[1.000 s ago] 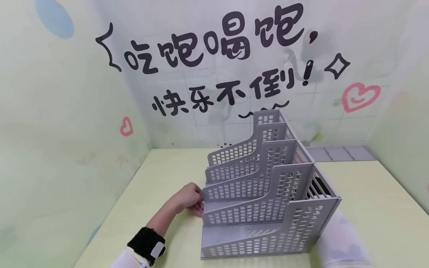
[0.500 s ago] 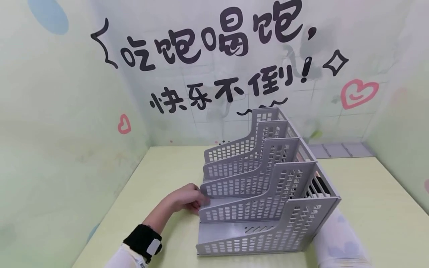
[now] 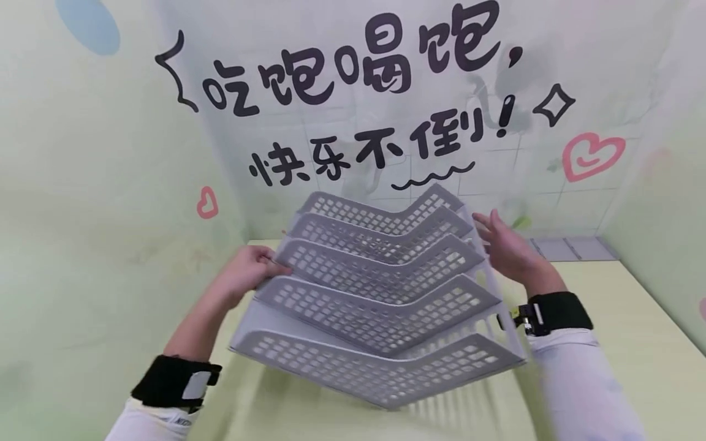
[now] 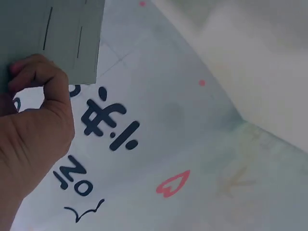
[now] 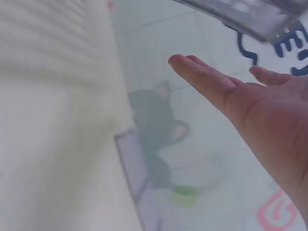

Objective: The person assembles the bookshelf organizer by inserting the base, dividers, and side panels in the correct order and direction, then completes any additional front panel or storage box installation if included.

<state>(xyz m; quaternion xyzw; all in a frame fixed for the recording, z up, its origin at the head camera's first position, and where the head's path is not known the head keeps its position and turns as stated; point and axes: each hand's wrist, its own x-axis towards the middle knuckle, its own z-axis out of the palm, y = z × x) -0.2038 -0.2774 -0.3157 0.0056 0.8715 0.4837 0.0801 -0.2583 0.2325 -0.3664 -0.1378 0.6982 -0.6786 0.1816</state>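
A grey file rack with several perforated dividers is tilted in the head view, its left side raised and its lower corner towards the table. My left hand grips its left edge between thumb and curled fingers. In the left wrist view that hand pinches the edge of the rack's flat grey panel. My right hand is beside the rack's right side, fingers extended. The right wrist view shows this hand spread and apart from the blurred rack edge.
A flat grey slotted panel lies at the back right of the pale yellow table. Printed wall sheets with black lettering and pink hearts enclose the table at the back and sides.
The rack has gone from standing upright to tilted, its left side lifted by my left hand. My right hand, hidden behind the rack before, now shows at its right side with fingers extended.
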